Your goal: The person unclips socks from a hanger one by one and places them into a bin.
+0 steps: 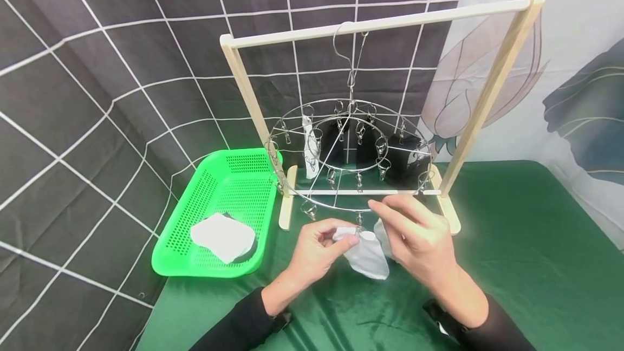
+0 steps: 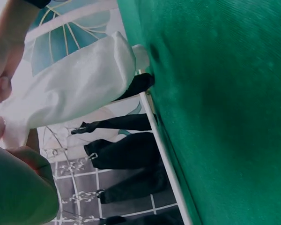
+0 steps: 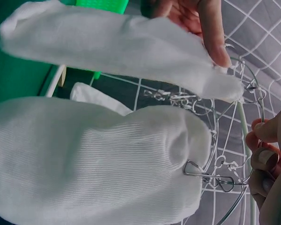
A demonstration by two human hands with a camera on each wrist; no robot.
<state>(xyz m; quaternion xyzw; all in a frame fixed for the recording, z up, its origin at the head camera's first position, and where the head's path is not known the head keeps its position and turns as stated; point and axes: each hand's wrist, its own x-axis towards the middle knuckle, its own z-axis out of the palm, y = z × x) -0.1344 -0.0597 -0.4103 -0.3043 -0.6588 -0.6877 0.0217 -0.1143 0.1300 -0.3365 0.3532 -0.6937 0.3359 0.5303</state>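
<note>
Head view: the left hand [image 1: 317, 249] pinches a white sock [image 1: 368, 259] just under a round hanger [image 1: 336, 208], which hangs from one wooden stand [image 1: 487, 103] over a green tablecloth [image 1: 526, 242], with one basket [image 1: 209, 270] and a checked curtain [image 1: 131, 61]. Left wrist view: at least three black socks [image 2: 126, 151] hang clipped. Right wrist view: the right hand [image 3: 268, 161] pinches the hanger's rim; three white socks show, the nearest clipped.

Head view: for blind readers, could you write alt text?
A person's left hand pinches a white sock at the front of a round metal clip hanger, right hand close beside; a green plastic basket stands at left.
</note>
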